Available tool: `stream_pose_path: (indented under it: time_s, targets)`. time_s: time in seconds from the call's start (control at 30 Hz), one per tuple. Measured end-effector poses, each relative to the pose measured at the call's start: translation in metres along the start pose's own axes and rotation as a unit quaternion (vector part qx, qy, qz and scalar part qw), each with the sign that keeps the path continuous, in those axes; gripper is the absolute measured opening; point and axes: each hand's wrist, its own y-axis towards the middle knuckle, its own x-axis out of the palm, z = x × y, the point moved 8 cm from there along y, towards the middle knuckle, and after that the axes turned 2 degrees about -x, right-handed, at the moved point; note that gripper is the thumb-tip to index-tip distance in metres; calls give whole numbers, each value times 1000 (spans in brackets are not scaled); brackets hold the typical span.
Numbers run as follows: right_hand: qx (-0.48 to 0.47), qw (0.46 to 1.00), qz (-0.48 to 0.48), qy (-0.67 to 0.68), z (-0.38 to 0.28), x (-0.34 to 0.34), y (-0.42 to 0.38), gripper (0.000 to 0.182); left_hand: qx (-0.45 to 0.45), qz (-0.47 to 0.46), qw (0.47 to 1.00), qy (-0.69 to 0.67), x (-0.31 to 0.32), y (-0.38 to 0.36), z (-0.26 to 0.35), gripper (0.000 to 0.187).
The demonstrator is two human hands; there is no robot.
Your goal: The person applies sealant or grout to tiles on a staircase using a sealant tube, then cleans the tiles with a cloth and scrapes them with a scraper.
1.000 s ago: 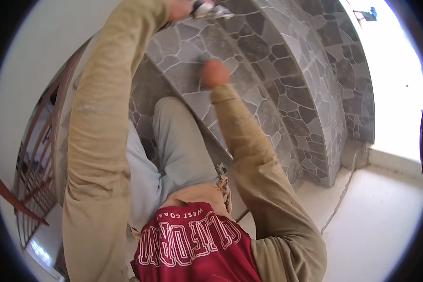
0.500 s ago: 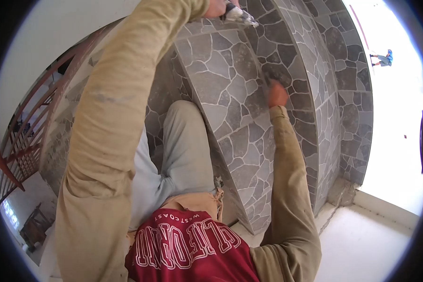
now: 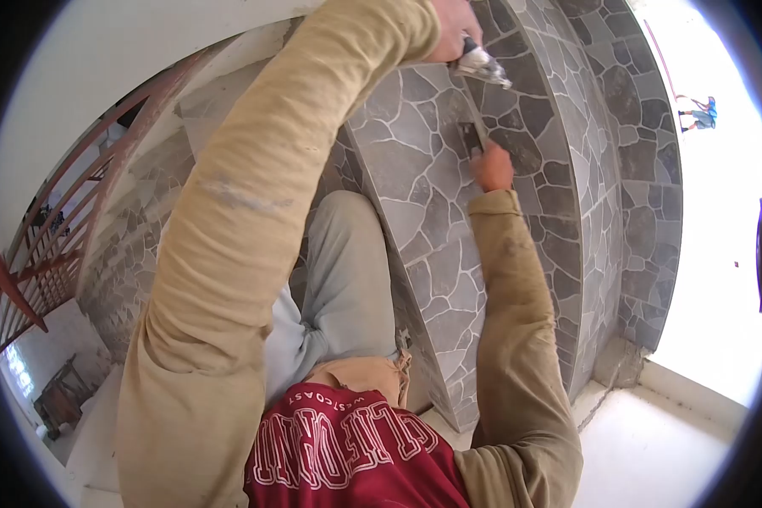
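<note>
At the top of the view my left hand [image 3: 457, 32] is wrapped round a tool with a dark handle and a pale, smeared end [image 3: 485, 66], held over the stone-patterned tiles [image 3: 405, 173]. My right hand [image 3: 493, 167] grips a dark, flat-ended tool [image 3: 471, 138] near the line where two tiled faces meet. This tool's outline is slightly blurred, and its exact kind is unclear. Both sleeves are tan and stretch up from the lower part of the view.
A reddish railing [image 3: 59, 245] curves along the left side. Tiled steps [image 3: 601, 195] rise toward the right, with a pale ledge [image 3: 703, 394] beyond. A person [image 3: 701, 113] is far off at the upper right. My bent knee [image 3: 351, 229] is beside the tiles.
My left hand and its tool have shifted right and down in view. My right hand has moved slightly left, and its tool shows more clearly against the tiles.
</note>
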Motion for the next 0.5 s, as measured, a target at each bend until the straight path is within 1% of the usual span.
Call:
stream_pose_path:
  time_s: [0.03,0.1,0.13,0.2,0.23,0.3,0.33,0.37,0.4,0.43,0.47,0.5]
  targets:
    - [-4,1000,-3,-1,2,-2,10,22,-4,1,1000,-3,-3,-1,-1,34]
    - [-63,989,132,-25,10,-32,31,24,4,1,1000,-21,-12,-6,4,33]
    - [-66,989,132,-26,16,-33,36,24,2,-10,1000,-9,-11,-5,2,32]
    - [-54,978,201,-12,18,-44,42,27,-15,-7,1000,2,-8,1,-4,32]
    - [-62,978,201,-11,16,-33,47,27,-30,-5,999,15,-8,2,-7,31]
    - [-39,993,105,-38,18,13,51,28,-42,5,999,20,-14,3,-4,30]
    - [-56,990,111,-69,9,21,52,27,-52,-21,998,17,-15,1,-4,29]
    - [-61,990,110,-67,7,25,56,27,-61,-48,997,13,-16,-4,-4,29]
    - [-47,995,73,-43,7,27,58,25,-33,-63,997,14,-23,-12,0,29]
    - [-34,999,37,-19,1,25,62,23,-38,-62,997,14,-22,-14,-1,29]
    - [-38,998,38,-17,-7,14,69,23,-43,-33,999,2,-26,-14,-2,29]
    - [-29,998,60,-8,-14,-9,73,21,-46,-4,999,-12,-29,-13,-2,29]
